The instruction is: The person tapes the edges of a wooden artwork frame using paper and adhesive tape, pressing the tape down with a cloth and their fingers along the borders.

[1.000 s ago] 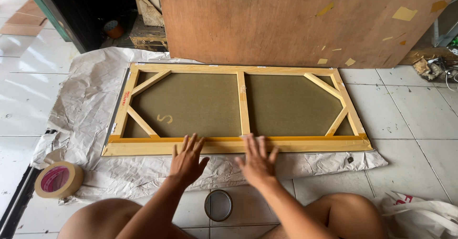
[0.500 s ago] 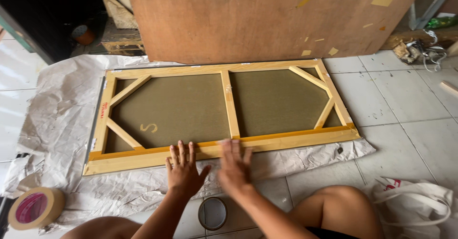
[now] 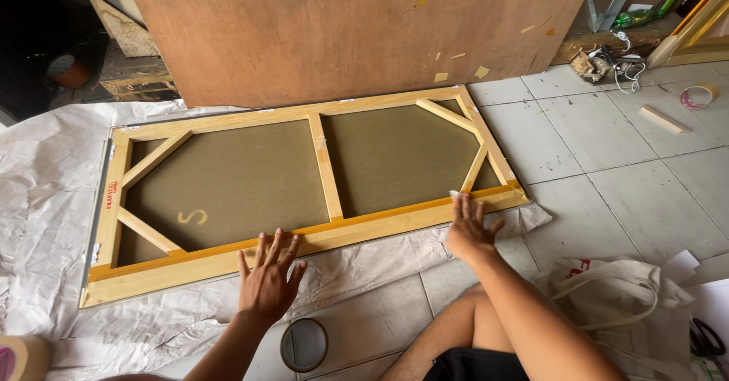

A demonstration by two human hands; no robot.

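Observation:
A long wooden stretcher frame [image 3: 326, 170] with olive canvas lies face down on crumpled white sheeting [image 3: 45, 199] on the tiled floor. An orange strip of tape [image 3: 357, 220] runs along its near rail. My left hand [image 3: 267, 280] lies flat with fingers spread on the near rail, left of the middle. My right hand [image 3: 468, 225] presses flat on the same rail near the right corner. Neither hand holds anything.
A large plywood board [image 3: 342, 24] leans behind the frame. A small round tin [image 3: 304, 344] sits by my knees, a tape roll [image 3: 19, 357] at the lower left. A white bag [image 3: 615, 294] and scissors [image 3: 710, 341] lie right; another tape roll [image 3: 699, 96] and wood offcut [image 3: 662, 119] far right.
My hands, side by side at the middle of the near rail, have slid apart, the right one far toward the right corner. The view has shifted left and closer.

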